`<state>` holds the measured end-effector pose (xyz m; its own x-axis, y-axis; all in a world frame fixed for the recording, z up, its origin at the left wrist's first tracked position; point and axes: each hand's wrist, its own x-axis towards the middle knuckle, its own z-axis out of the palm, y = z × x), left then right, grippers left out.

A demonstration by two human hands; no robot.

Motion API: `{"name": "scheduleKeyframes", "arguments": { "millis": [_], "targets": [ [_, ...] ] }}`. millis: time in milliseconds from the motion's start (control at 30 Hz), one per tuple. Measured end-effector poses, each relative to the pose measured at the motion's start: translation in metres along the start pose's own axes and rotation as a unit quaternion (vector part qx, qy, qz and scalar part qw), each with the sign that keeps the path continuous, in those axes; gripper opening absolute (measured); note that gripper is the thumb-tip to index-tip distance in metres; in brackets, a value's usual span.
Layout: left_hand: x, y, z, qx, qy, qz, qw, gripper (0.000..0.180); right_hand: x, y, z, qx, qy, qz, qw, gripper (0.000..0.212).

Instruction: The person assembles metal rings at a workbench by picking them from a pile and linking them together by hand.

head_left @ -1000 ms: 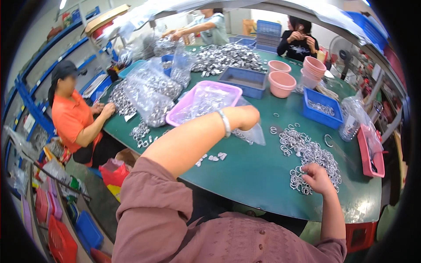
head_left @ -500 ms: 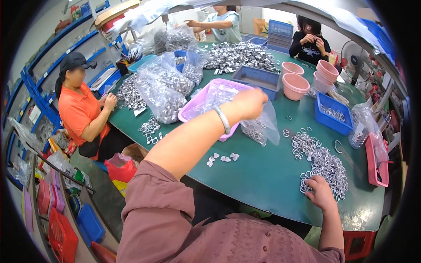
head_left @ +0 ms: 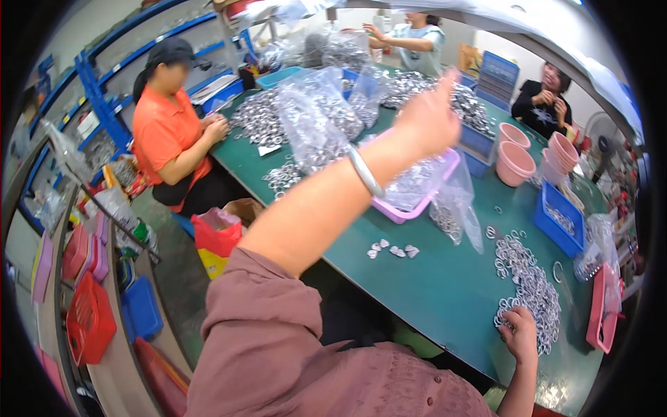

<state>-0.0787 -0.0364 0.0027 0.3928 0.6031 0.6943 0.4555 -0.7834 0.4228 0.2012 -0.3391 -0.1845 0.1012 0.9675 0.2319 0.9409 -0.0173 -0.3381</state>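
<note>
My left hand (head_left: 427, 121) is raised over the table, blurred, with one finger stretched out toward the far side and nothing visible in it. A pale bangle (head_left: 366, 172) circles that wrist. Beneath it is a pink-purple tray (head_left: 417, 210) lined with clear plastic. My right hand (head_left: 521, 333) rests at the near left edge of a pile of silver-coloured rings (head_left: 538, 295), its bent fingers apart and touching them. A clear bag of metal pieces (head_left: 448, 219) leans by the tray. Several small silver leaf-shaped pieces (head_left: 396, 251) lie on the green table (head_left: 375, 292).
A person in orange (head_left: 170, 132) works at the left; two others sit across. Pink buckets (head_left: 515, 165), a blue tray (head_left: 560, 221) and a pink tray (head_left: 601, 313) stand at the right. Large bags of metal parts (head_left: 313, 121) fill the far left. Shelves line the left.
My left hand has risen away from the tray and a finger now stretches out. My right hand stays at the ring pile. The view has turned left, and the person across has lifted their head.
</note>
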Motion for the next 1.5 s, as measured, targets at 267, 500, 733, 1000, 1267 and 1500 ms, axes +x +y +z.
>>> {"name": "scheduleKeyframes", "arguments": {
  "millis": [267, 500, 733, 1000, 1267, 1500],
  "targets": [
    [-0.162, 0.039, 0.071, -0.12, -0.172, 0.193, 0.959, 0.028, 0.004, 0.001, 0.007, 0.004, 0.021, -0.032, 0.999, 0.025],
    [-0.197, 0.048, 0.093, -0.16, -0.29, 0.191, 0.924, 0.019, 0.003, -0.005, 0.01, -0.005, 0.051, -0.034, 0.998, 0.021],
    [-0.201, 0.049, 0.097, -0.139, -0.344, 0.171, 0.913, 0.017, -0.003, 0.0, 0.013, 0.013, 0.077, -0.043, 0.996, 0.018],
    [-0.201, 0.054, 0.106, -0.138, -0.383, 0.15, 0.901, 0.018, -0.005, 0.002, 0.01, 0.003, 0.116, -0.017, 0.993, 0.014],
    [-0.21, 0.062, 0.121, -0.134, -0.405, 0.147, 0.892, 0.018, -0.014, 0.012, 0.016, 0.06, 0.125, 0.005, 0.99, 0.014],
    [-0.215, 0.063, 0.123, -0.14, -0.41, 0.141, 0.89, 0.017, -0.009, 0.021, 0.014, 0.087, 0.104, 0.017, 0.991, 0.013]
  ]
}}
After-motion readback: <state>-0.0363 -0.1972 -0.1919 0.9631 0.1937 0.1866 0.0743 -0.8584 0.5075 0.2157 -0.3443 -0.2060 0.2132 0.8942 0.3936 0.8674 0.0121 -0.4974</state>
